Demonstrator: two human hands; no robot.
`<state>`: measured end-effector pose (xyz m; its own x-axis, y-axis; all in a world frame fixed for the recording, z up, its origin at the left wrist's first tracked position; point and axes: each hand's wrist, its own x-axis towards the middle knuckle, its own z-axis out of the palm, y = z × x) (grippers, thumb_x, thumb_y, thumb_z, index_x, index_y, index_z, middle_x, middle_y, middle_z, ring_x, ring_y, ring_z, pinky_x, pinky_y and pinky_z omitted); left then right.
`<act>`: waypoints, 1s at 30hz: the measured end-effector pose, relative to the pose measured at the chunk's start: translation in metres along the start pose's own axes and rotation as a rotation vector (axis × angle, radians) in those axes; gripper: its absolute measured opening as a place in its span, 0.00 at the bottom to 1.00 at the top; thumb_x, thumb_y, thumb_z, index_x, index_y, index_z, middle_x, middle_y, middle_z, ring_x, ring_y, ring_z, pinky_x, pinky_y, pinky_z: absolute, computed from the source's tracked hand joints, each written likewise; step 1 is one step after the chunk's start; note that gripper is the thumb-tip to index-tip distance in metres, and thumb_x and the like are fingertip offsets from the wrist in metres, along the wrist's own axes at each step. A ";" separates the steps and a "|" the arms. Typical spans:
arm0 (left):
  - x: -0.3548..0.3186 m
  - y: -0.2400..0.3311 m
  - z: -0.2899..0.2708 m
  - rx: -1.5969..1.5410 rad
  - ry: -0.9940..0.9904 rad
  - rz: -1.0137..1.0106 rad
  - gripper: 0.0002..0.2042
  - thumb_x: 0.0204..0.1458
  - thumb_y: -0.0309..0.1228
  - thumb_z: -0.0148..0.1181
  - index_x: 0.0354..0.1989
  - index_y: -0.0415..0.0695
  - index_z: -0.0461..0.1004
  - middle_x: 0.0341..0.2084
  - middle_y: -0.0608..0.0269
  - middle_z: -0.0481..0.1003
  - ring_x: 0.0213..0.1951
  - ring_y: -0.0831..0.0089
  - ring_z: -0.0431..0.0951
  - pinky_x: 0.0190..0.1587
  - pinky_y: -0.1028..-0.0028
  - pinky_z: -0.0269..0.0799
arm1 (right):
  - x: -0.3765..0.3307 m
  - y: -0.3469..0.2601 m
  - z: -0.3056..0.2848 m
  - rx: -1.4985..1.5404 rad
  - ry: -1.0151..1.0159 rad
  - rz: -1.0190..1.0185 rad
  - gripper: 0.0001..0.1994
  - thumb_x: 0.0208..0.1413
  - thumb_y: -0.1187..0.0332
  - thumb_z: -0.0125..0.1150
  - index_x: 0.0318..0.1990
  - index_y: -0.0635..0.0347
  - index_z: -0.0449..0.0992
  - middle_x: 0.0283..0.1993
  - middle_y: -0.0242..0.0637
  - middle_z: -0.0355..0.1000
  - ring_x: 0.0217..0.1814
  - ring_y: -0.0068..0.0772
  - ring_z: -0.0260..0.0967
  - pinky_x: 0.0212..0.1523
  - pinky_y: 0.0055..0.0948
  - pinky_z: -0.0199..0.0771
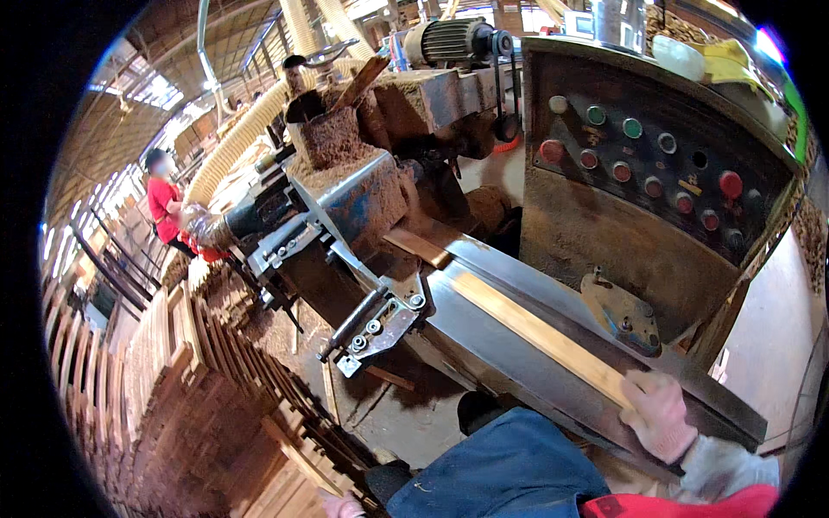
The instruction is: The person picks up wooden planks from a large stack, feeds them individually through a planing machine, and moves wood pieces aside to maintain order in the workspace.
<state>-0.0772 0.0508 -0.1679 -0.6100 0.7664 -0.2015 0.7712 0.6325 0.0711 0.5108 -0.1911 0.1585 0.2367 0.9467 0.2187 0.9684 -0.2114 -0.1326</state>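
Along the metal bed [492, 337] of a woodworking machine lies a pale wooden strip [535, 332], its far end meeting a darker wooden piece [419, 245] that runs under the machine's head. My right hand [661, 416] is closed on the strip's near end, fingers bent over it. Only part of my left hand [342, 504] shows at the lower edge. It is at the near end of another wooden strip [302, 456], and its fingers look closed round that end.
Sawdust covers the machine head [358, 186]. A control panel [648, 164] with coloured buttons stands to the right. Metal guide arms [371, 328] jut out on the left. Stacked wooden strips [181, 388] fill the lower left. A person in red [164, 207] stands farther back by a ribbed hose [237, 142].
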 end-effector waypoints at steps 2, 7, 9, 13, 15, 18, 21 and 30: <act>0.000 -0.003 -0.008 -0.305 0.015 0.039 0.48 0.44 0.39 0.71 0.72 0.36 0.51 0.60 0.40 0.68 0.56 0.51 0.73 0.59 0.57 0.69 | -0.007 0.011 -0.011 -0.109 -0.173 -0.011 0.22 0.44 0.66 0.64 0.51 0.54 0.78 0.53 0.40 0.73 0.56 0.47 0.68 0.51 0.42 0.71; -0.030 -0.013 -0.050 -1.423 -0.094 0.103 0.32 0.56 0.24 0.62 0.69 0.36 0.57 0.46 0.55 0.75 0.41 0.69 0.76 0.45 0.71 0.75 | 0.078 -0.005 0.044 0.047 0.257 -0.366 0.19 0.46 0.76 0.57 0.47 0.49 0.80 0.52 0.35 0.73 0.55 0.44 0.69 0.53 0.42 0.71; -0.076 0.018 -0.084 -1.534 -0.099 0.193 0.31 0.57 0.26 0.61 0.69 0.36 0.58 0.45 0.57 0.74 0.39 0.71 0.75 0.44 0.73 0.75 | 0.138 -0.011 0.065 0.093 0.302 -0.422 0.18 0.48 0.74 0.58 0.48 0.50 0.80 0.52 0.36 0.74 0.54 0.46 0.70 0.53 0.43 0.71; -0.140 0.067 -0.129 -1.565 -0.129 0.430 0.27 0.63 0.34 0.56 0.69 0.40 0.58 0.45 0.60 0.72 0.40 0.75 0.73 0.43 0.72 0.73 | 0.219 -0.033 0.079 0.071 0.272 -0.465 0.17 0.52 0.72 0.59 0.51 0.52 0.79 0.51 0.41 0.75 0.54 0.48 0.71 0.54 0.41 0.71; -0.192 0.122 -0.159 -1.729 -0.201 0.400 0.31 0.63 0.37 0.58 0.71 0.42 0.55 0.53 0.58 0.69 0.43 0.73 0.72 0.45 0.71 0.74 | 0.227 -0.042 0.088 0.114 0.257 -0.487 0.18 0.54 0.71 0.60 0.53 0.52 0.78 0.52 0.42 0.75 0.56 0.49 0.71 0.56 0.40 0.71; -0.214 0.196 -0.138 -1.834 -0.510 0.319 0.25 0.64 0.38 0.58 0.66 0.44 0.60 0.56 0.59 0.71 0.48 0.74 0.74 0.51 0.71 0.74 | 0.185 -0.106 0.075 0.704 0.035 -0.432 0.27 0.57 0.67 0.65 0.65 0.59 0.70 0.66 0.49 0.68 0.69 0.48 0.64 0.70 0.37 0.62; -0.314 0.256 -0.190 -1.857 -0.497 0.739 0.22 0.64 0.42 0.59 0.59 0.42 0.67 0.46 0.61 0.76 0.46 0.73 0.75 0.52 0.73 0.72 | 0.113 -0.129 0.037 0.831 -0.327 -0.337 0.40 0.50 0.63 0.71 0.70 0.63 0.60 0.73 0.53 0.57 0.75 0.46 0.57 0.73 0.35 0.56; -0.242 0.163 -0.095 -1.448 -0.546 0.403 0.32 0.60 0.29 0.61 0.72 0.43 0.56 0.57 0.52 0.71 0.59 0.67 0.70 0.61 0.69 0.67 | -0.087 0.032 0.019 0.099 0.033 0.108 0.37 0.46 0.78 0.62 0.69 0.63 0.64 0.60 0.52 0.69 0.62 0.52 0.66 0.64 0.42 0.64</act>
<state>0.1788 -0.0214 -0.0149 -0.0380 0.9730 -0.2277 -0.1509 0.2197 0.9638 0.5201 -0.2756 0.1173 0.3428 0.9109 0.2295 0.9250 -0.2848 -0.2514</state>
